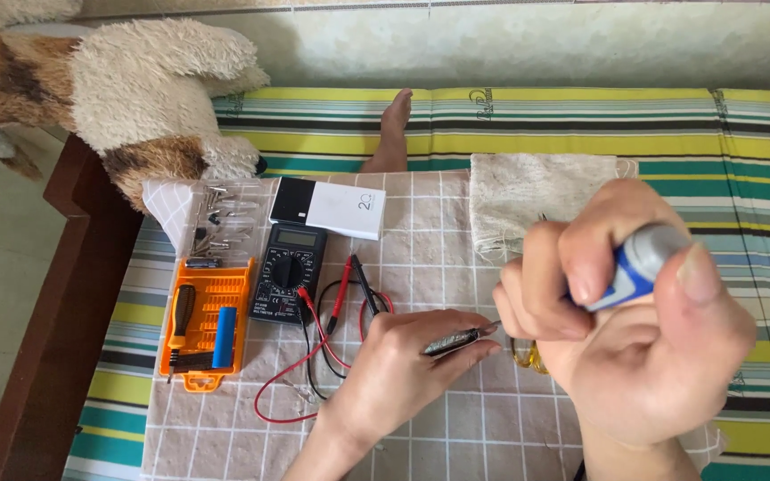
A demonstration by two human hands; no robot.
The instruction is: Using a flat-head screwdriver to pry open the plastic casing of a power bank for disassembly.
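My left hand [398,365] rests on the checked cloth [456,428] and pinches a thin dark metal rod [453,339] that points right. My right hand [639,330] is raised close to the camera, fingers wrapped around a blue and grey tool handle [639,260]. The tool's lower end is hidden behind my right hand. The rod's tip reaches the right hand's fingers. Something small and yellow [528,356] shows just under the right hand.
A black multimeter [288,272] with red and black leads [331,343] lies left of my hands. An orange bit case [208,322], a clear bit tray [220,223], a white box [331,207], a rag [536,209], a plush dog [135,89] and a bare foot [394,129] are beyond.
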